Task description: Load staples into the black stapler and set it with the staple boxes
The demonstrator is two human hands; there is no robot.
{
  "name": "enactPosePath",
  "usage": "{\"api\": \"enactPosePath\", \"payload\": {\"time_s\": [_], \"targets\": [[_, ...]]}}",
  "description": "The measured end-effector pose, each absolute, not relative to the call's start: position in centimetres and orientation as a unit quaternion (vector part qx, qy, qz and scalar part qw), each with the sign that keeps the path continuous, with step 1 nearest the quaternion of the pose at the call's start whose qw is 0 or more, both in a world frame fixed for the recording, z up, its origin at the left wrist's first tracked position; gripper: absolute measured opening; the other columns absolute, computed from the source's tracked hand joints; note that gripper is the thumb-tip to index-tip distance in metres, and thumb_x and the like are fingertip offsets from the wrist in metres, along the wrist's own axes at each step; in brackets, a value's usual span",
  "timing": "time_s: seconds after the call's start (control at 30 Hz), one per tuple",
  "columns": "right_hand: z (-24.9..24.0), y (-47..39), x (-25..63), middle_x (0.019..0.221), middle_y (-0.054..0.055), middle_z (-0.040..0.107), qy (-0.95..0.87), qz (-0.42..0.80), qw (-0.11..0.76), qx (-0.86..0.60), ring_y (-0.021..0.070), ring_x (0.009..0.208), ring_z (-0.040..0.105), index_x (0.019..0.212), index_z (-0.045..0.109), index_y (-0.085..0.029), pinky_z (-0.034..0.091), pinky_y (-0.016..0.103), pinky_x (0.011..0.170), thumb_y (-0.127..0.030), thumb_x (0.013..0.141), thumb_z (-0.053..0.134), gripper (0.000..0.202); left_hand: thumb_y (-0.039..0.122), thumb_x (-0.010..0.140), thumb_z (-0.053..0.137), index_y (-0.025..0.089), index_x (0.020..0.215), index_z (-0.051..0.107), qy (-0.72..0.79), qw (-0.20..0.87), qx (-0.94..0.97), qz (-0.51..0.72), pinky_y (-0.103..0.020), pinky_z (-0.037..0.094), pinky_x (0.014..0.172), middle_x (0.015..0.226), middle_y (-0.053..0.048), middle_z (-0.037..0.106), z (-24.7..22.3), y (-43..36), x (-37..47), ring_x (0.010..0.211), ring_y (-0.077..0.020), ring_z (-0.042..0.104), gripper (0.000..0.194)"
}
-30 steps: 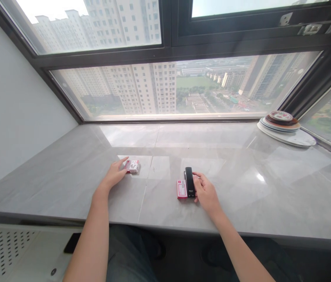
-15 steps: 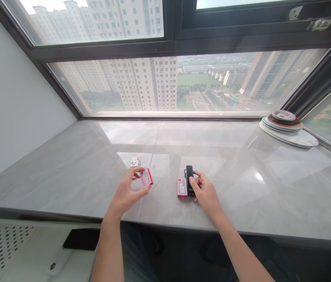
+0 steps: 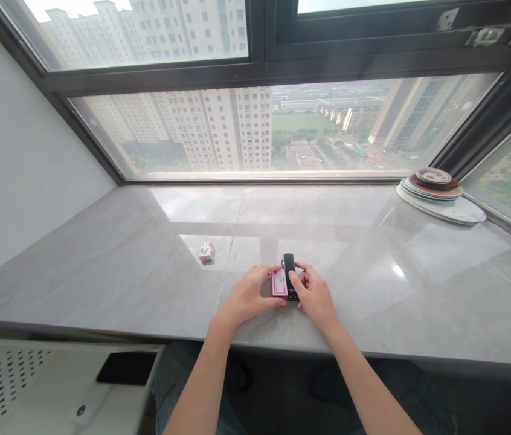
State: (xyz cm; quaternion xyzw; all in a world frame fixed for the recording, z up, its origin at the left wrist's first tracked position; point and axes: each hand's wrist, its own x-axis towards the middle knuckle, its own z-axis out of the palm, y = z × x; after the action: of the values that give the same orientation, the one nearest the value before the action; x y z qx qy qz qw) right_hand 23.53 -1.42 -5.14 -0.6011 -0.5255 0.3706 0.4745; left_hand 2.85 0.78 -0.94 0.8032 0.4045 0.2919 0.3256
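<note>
My left hand (image 3: 253, 294) has thumb and fingers closed round the near and far ends of a small pink-and-white box (image 3: 279, 283). That box lies against the left side of a black stapler (image 3: 289, 272); whether another box is under it, I cannot tell. My right hand (image 3: 312, 294) grips the stapler from the right, its thumb on top and its fingers along the far side. Farther back and to the left, a small white box with red and dark print (image 3: 206, 252) stands alone on the grey countertop (image 3: 124, 272).
A stack of plates or round mats (image 3: 439, 194) sits at the back right by the window frame (image 3: 260, 72). Below the counter's front edge at left are a white perforated surface (image 3: 47, 386) and a dark flat phone-like object (image 3: 127, 368).
My left hand has carried its pink-and-white box rightward to the stapler, where a similar box lay before. The right hand keeps its hold on the stapler. The view has shifted slightly.
</note>
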Motion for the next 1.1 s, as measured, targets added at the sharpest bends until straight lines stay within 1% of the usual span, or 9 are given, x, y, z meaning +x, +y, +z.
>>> {"api": "enactPosePath", "payload": {"time_s": [0.17, 0.27, 0.33, 0.4, 0.5, 0.7, 0.87, 1.0, 1.1], "targets": [[-5.2, -1.6, 23.6, 0.071, -0.003, 0.056, -0.533, 0.371, 0.462, -0.604, 0.0138, 0.043, 0.055, 0.127, 0.066, -0.020, 0.048, 0.026, 0.039, -0.062, 0.096, 0.056, 0.053, 0.036, 0.081, 0.086, 0.032, 0.140, 0.058, 0.397, 0.322, 0.807, 0.296, -0.043, 0.046, 0.111, 0.134, -0.004, 0.064, -1.5, 0.6, 3.2, 0.126, -0.0274, 0.059, 0.066], [-5.0, -1.6, 23.5, 0.072, -0.003, 0.057, -0.532, 0.376, 0.455, -0.607, 0.0143, 0.044, 0.055, 0.129, 0.066, -0.020, 0.047, 0.026, 0.039, -0.063, 0.096, 0.056, 0.055, 0.044, 0.078, 0.088, 0.035, 0.146, 0.053, 0.395, 0.313, 0.808, 0.306, -0.043, 0.044, 0.114, 0.141, -0.005, 0.059, -1.5, 0.4, 3.1, 0.132, -0.0283, 0.054, 0.077], [-4.8, -1.7, 23.5, 0.071, -0.003, 0.056, -0.527, 0.375, 0.455, -0.611, 0.0142, 0.045, 0.053, 0.130, 0.065, -0.020, 0.046, 0.027, 0.041, -0.064, 0.096, 0.055, 0.057, 0.051, 0.085, 0.081, 0.035, 0.145, 0.055, 0.423, 0.280, 0.794, 0.336, -0.041, 0.045, 0.111, 0.140, -0.005, 0.059, -1.3, 1.0, 2.0, 0.130, -0.0273, 0.054, 0.068], [-4.5, -1.9, 23.4, 0.071, -0.003, 0.054, -0.527, 0.356, 0.468, -0.614, 0.0148, 0.051, 0.053, 0.133, 0.065, -0.020, 0.049, 0.027, 0.049, -0.064, 0.097, 0.054, 0.058, 0.054, 0.098, 0.061, 0.031, 0.136, 0.062, 0.528, 0.208, 0.735, 0.370, -0.039, 0.048, 0.103, 0.125, -0.007, 0.063, -0.9, 2.4, -0.4, 0.118, -0.0253, 0.059, 0.044], [-4.1, -2.6, 23.3, 0.078, -0.001, 0.055, -0.541, 0.300, 0.490, -0.615, 0.0170, 0.066, 0.056, 0.143, 0.060, -0.020, 0.053, 0.030, 0.067, -0.063, 0.098, 0.055, 0.063, 0.055, 0.104, 0.044, 0.022, 0.128, 0.060, 0.752, 0.090, 0.564, 0.329, -0.038, 0.048, 0.092, 0.106, -0.009, 0.064, -0.4, 5.6, -4.9, 0.104, -0.0270, 0.062, 0.045], [-3.2, -4.2, 23.2, 0.106, 0.006, 0.067, -0.626, 0.255, 0.385, -0.629, 0.0242, 0.085, 0.063, 0.156, 0.048, -0.025, 0.054, 0.036, 0.077, -0.061, 0.074, 0.082, 0.095, 0.056, 0.102, 0.046, 0.024, 0.122, 0.062, 0.721, 0.181, 0.620, 0.250, -0.031, 0.044, 0.071, 0.080, -0.003, 0.068, -1.1, 8.6, -5.1, 0.081, -0.0253, 0.067, 0.041], [-2.0, -4.0, 23.0, 0.107, 0.001, 0.073, -0.660, 0.288, 0.344, -0.603, 0.0253, 0.090, 0.067, 0.133, 0.064, -0.036, 0.051, 0.033, 0.075, -0.040, 0.079, 0.079, 0.057, 0.059, 0.105, 0.041, 0.030, 0.117, 0.060, 0.617, 0.242, 0.715, 0.224, -0.028, 0.044, 0.071, 0.086, 0.000, 0.073, -2.4, 5.9, 2.9, 0.082, -0.0208, 0.070, 0.037], [-1.6, -3.7, 23.0, 0.103, -0.001, 0.075, -0.657, 0.308, 0.347, -0.594, 0.0248, 0.089, 0.069, 0.127, 0.066, -0.034, 0.050, 0.031, 0.073, -0.035, 0.079, 0.077, 0.049, 0.053, 0.110, 0.022, 0.027, 0.119, 0.056, 0.599, 0.246, 0.730, 0.220, -0.031, 0.045, 0.077, 0.097, -0.006, 0.075, -2.7, 4.1, 6.3, 0.092, -0.0240, 0.072, 0.044], [-1.4, -3.8, 24.2, 0.103, 0.000, 0.076, -0.653, 0.320, 0.350, -0.591, 0.0249, 0.089, 0.070, 0.124, 0.068, -0.032, 0.050, 0.030, 0.073, -0.035, 0.078, 0.077, 0.047, 0.052, 0.110, 0.019, 0.023, 0.121, 0.054, 0.606, 0.242, 0.726, 0.216, -0.035, 0.046, 0.079, 0.099, -0.011, 0.075, -2.8, 3.6, 8.0, 0.094, -0.0281, 0.072, 0.047]]}}
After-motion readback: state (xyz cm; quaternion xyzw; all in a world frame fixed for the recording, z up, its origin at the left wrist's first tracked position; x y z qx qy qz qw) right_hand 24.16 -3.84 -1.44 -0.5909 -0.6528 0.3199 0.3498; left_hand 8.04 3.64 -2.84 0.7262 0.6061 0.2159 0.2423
